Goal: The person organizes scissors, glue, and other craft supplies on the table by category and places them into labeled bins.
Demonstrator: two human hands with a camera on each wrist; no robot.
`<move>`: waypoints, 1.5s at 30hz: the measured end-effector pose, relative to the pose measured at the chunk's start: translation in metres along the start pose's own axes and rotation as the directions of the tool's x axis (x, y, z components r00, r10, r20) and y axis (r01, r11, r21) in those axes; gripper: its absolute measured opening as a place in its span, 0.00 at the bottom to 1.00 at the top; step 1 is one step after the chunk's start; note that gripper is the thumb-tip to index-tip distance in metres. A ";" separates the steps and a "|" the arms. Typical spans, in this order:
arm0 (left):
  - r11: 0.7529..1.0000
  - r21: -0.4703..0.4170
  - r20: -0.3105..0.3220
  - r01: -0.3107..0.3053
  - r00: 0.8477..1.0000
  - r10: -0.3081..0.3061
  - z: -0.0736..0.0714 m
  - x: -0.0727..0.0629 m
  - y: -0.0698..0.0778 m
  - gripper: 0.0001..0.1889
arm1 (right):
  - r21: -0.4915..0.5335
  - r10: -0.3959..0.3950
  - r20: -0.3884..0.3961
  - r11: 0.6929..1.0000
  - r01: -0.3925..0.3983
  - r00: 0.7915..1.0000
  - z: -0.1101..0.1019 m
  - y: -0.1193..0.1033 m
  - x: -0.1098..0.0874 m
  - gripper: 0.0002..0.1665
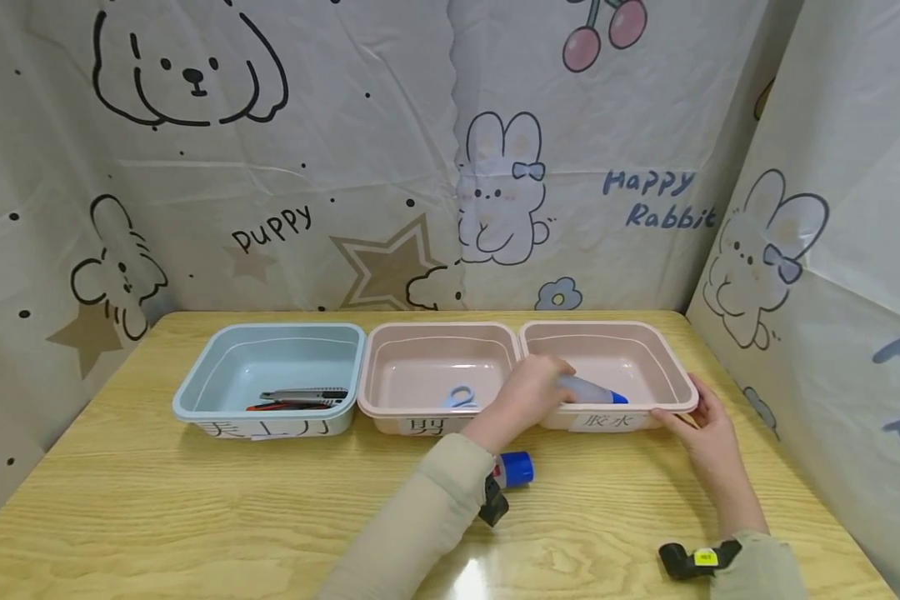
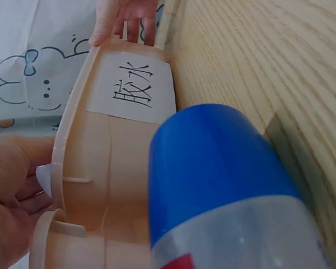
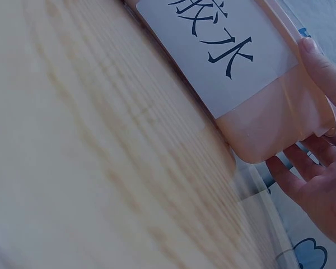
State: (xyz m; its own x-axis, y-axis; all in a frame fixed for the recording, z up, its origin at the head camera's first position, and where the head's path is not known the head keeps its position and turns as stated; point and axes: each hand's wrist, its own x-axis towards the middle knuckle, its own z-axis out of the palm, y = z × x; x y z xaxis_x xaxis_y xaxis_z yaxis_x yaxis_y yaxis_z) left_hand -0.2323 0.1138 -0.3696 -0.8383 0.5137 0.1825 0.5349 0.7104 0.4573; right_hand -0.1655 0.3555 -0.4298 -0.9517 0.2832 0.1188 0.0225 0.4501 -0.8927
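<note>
My left hand (image 1: pixel 528 390) reaches over the front rim of the right-hand pink bin (image 1: pixel 652 362) and holds a glue bottle (image 1: pixel 587 389) with a translucent body and blue cap, which lies inside with its cap to the right. In the left wrist view only a pale bit of that bottle shows by the fingers. My right hand (image 1: pixel 708 429) grips the bin's front right corner, thumb (image 3: pixel 309 46) at the rim and fingers under it. A second glue bottle (image 1: pixel 516 469) with a blue cap lies on the table, partly hidden by my left forearm.
A middle pink bin (image 1: pixel 390 367) holds light blue scissors (image 1: pixel 461 397). The blue bin (image 1: pixel 217 379) at left contains several utility knives (image 1: pixel 303 396). All three bins stand side by side with paper labels in front. Printed cloth (image 1: pixel 390 167) hangs behind the table (image 1: pixel 232 508).
</note>
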 end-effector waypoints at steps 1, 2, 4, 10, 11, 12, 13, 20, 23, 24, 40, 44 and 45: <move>1.000 0.015 0.001 -0.007 1.000 0.007 0.001 0.000 0.000 0.19 | -0.001 0.000 0.002 1.000 0.000 1.000 0.000 0.000 0.000 0.48; 0.999 0.029 0.000 -0.013 1.000 0.013 0.001 0.000 0.000 0.19 | 0.005 -0.001 0.005 1.000 0.001 1.000 0.000 0.000 -0.001 0.48; 0.999 0.041 -0.007 -0.029 1.000 0.029 -0.001 -0.001 -0.001 0.19 | 0.012 -0.004 0.006 1.000 0.004 1.000 0.001 -0.001 -0.001 0.48; 0.992 0.085 -0.039 -0.089 0.995 0.092 -0.017 -0.011 0.000 0.16 | 0.006 0.000 0.011 1.000 0.000 1.000 0.001 -0.004 -0.001 0.48; 0.990 0.096 -0.038 -0.100 0.994 0.104 -0.021 -0.013 0.000 0.16 | 0.005 0.002 0.013 1.000 -0.003 1.000 0.001 -0.004 -0.001 0.48; 0.988 0.105 -0.033 -0.109 0.993 0.113 -0.024 -0.016 0.000 0.15 | 0.002 0.004 0.013 1.000 -0.004 1.000 0.001 -0.004 -0.001 0.48; 0.986 0.115 -0.028 -0.120 0.992 0.124 -0.027 -0.019 -0.001 0.15 | 0.000 0.004 0.013 1.000 -0.004 1.000 0.001 -0.004 -0.001 0.48; 0.968 0.182 0.024 -0.173 0.985 0.171 -0.051 -0.039 -0.014 0.13 | -0.016 0.007 0.000 1.000 -0.007 1.000 0.000 -0.005 -0.002 0.48; 0.973 0.161 0.029 -0.166 0.986 0.164 -0.058 -0.050 -0.021 0.12 | -0.017 0.013 0.001 1.000 -0.013 1.000 0.000 -0.005 -0.002 0.49; 0.975 0.154 0.034 -0.160 0.987 0.156 -0.059 -0.055 -0.023 0.12 | -0.019 0.014 0.003 1.000 -0.014 1.000 0.000 -0.005 -0.002 0.49; 0.978 0.117 0.112 -0.171 0.981 0.158 -0.055 -0.119 -0.046 0.14 | -0.021 0.037 0.016 0.999 -0.037 0.999 0.001 -0.003 -0.001 0.49; 0.980 0.115 0.129 -0.160 0.981 0.145 -0.054 -0.122 -0.052 0.15 | -0.012 0.043 0.014 0.999 -0.043 0.999 0.001 -0.002 -0.001 0.49; 0.981 0.115 0.135 -0.155 0.981 0.139 -0.054 -0.123 -0.053 0.16 | -0.011 0.042 0.016 0.999 -0.042 0.999 0.002 -0.002 -0.001 0.49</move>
State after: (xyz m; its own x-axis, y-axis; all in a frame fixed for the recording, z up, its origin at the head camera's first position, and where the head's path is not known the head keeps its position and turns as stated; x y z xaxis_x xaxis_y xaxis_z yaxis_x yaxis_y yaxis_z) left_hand -0.1634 -0.0127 -0.3690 -0.7336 0.6680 0.1250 0.6670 0.6725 0.3207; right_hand -0.1649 0.3527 -0.4288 -0.9547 0.2882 0.0744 0.0656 0.4476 -0.8918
